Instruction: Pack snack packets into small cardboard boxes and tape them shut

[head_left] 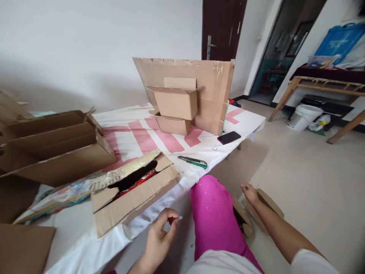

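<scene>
My left hand (160, 238) is in front of the table edge, thumb and forefinger pinched on a small whitish scrap (180, 218); its kind is too small to tell. My right hand (250, 193) is low at the right, beyond my knee, with its fingers curled closed over a brown cardboard box (269, 203) near the floor. Whatever it may hold does not show. Close to my left hand, an open carton (142, 203) with black and red contents lies at the table edge. A green utility knife (193, 161) rests behind it, blade end to the left.
A phone (229, 137) lies near the table's right edge. Two small stacked boxes (175, 104) stand before an upright cardboard sheet (212, 87). Larger open cartons (65, 161) fill the left. A white bucket (303, 117) stands on the floor under a wooden table (299, 82).
</scene>
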Motion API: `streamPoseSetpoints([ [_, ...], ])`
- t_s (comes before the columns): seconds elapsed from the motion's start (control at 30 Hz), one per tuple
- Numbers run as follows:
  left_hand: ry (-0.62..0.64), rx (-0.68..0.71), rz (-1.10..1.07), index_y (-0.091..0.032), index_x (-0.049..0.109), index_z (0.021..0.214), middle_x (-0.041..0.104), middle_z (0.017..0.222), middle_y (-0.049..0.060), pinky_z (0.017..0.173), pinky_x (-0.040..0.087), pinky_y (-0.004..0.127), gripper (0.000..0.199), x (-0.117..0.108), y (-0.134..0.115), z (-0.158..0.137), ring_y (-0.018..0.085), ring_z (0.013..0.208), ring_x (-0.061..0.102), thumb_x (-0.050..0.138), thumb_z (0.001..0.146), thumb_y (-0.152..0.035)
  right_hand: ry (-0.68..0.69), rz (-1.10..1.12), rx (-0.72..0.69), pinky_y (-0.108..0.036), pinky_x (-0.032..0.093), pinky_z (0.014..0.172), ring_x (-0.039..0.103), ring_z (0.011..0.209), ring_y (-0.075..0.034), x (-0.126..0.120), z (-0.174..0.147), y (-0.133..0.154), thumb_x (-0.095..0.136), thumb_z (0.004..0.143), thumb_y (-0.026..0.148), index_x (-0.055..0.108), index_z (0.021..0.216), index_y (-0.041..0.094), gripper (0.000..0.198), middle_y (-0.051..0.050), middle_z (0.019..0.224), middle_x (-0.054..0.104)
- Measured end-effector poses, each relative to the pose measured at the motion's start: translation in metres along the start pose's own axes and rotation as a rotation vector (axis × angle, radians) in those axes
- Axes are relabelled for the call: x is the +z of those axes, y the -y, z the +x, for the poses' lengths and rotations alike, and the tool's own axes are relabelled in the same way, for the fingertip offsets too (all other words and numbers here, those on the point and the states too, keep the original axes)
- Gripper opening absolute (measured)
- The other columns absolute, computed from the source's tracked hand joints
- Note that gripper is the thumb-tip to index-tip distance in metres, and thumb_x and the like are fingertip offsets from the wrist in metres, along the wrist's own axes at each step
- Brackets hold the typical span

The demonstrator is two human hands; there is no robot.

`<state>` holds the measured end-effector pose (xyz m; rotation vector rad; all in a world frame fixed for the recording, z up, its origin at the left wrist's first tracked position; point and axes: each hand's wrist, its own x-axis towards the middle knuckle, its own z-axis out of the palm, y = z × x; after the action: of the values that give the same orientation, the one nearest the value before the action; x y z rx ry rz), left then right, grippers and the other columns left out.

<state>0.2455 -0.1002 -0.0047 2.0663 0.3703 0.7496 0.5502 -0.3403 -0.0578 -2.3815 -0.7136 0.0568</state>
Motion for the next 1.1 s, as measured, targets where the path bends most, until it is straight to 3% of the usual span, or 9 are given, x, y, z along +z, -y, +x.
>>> streamPoseSetpoints([
  [0.1,-0.030,-0.252,-0.226,-0.020,0.056,0.085,0.056,0.070,-0.002,0.059,0.047,0.022,0.014,0.014,0.007,-0.004,0.013,0.064,0.056,0.060,0.085,-0.033,0.010,0.140,-0.113,-0.030,0.052,0.067,0.062,0.073,-0.018,0.013,0.019,0.058,0.025,0.099,0.047,0.060,0.082,0.019,0.048,-0.005,0.075,0.063],
  [0.17,-0.042,-0.324,-0.330,-0.020,0.054,0.088,0.054,0.071,-0.002,0.059,0.045,0.023,0.019,0.021,0.013,-0.007,0.013,0.064,0.053,0.062,0.084,-0.037,0.067,0.241,-0.253,-0.029,0.052,0.075,0.063,0.082,-0.017,0.021,0.010,0.106,0.033,0.095,0.049,0.061,0.089,0.020,0.041,-0.005,0.085,0.066],
  [0.27,-0.073,-0.319,-0.362,-0.021,0.052,0.090,0.053,0.074,-0.002,0.062,0.044,0.023,0.022,0.023,0.021,-0.011,0.013,0.066,0.052,0.062,0.084,-0.038,0.376,0.493,-0.635,-0.028,0.051,0.077,0.062,0.083,-0.017,0.032,-0.022,0.171,0.065,0.079,0.046,0.062,0.099,0.021,0.033,-0.004,0.091,0.067],
  [0.4,-0.087,-0.281,-0.314,-0.021,0.050,0.091,0.054,0.075,-0.002,0.065,0.045,0.024,0.021,0.015,0.020,-0.009,0.013,0.068,0.053,0.062,0.083,-0.036,0.505,0.463,-0.711,-0.030,0.048,0.076,0.062,0.082,-0.018,0.054,-0.050,0.213,0.070,0.074,0.027,0.065,0.091,0.020,0.019,-0.003,0.086,0.069],
  [0.6,-0.074,-0.321,-0.303,-0.021,0.049,0.089,0.055,0.073,-0.002,0.063,0.047,0.026,0.022,0.009,0.010,-0.002,0.014,0.066,0.054,0.062,0.080,-0.036,0.514,0.473,-0.588,-0.024,0.047,0.070,0.063,0.072,-0.014,0.068,-0.031,0.210,0.059,0.078,0.015,0.065,0.077,0.021,0.008,0.000,0.076,0.069],
  [0.77,-0.083,-0.312,-0.262,-0.020,0.052,0.091,0.058,0.075,0.000,0.066,0.048,0.028,0.021,0.002,0.002,-0.001,0.016,0.069,0.057,0.059,0.082,-0.039,0.257,0.307,-0.306,-0.027,0.048,0.074,0.061,0.078,-0.015,0.038,0.071,0.177,0.053,0.082,0.021,0.063,0.084,0.021,0.011,0.000,0.081,0.067],
  [0.9,-0.084,-0.287,-0.193,-0.020,0.055,0.089,0.059,0.074,0.000,0.066,0.048,0.028,0.020,-0.002,0.002,-0.001,0.016,0.068,0.056,0.057,0.084,-0.039,0.163,0.141,-0.116,-0.031,0.049,0.074,0.059,0.074,-0.014,0.013,0.167,0.134,0.055,0.088,0.025,0.062,0.087,0.016,0.011,-0.001,0.080,0.064],
  [1.0,-0.061,-0.271,-0.154,-0.020,0.058,0.087,0.061,0.074,0.001,0.066,0.049,0.029,0.020,0.001,0.004,-0.001,0.017,0.068,0.058,0.056,0.085,-0.040,0.182,0.025,-0.008,-0.032,0.053,0.072,0.062,0.077,-0.013,0.008,0.203,0.110,0.059,0.091,0.033,0.062,0.097,0.014,0.020,-0.002,0.091,0.065],
  [1.1,-0.044,-0.245,-0.104,-0.021,0.059,0.087,0.063,0.075,0.002,0.066,0.050,0.028,0.017,0.003,0.005,-0.002,0.017,0.069,0.060,0.055,0.086,-0.037,0.220,-0.057,0.047,-0.033,0.055,0.074,0.064,0.082,-0.015,0.014,0.214,0.098,0.058,0.093,0.035,0.061,0.106,0.014,0.025,-0.003,0.099,0.065],
])
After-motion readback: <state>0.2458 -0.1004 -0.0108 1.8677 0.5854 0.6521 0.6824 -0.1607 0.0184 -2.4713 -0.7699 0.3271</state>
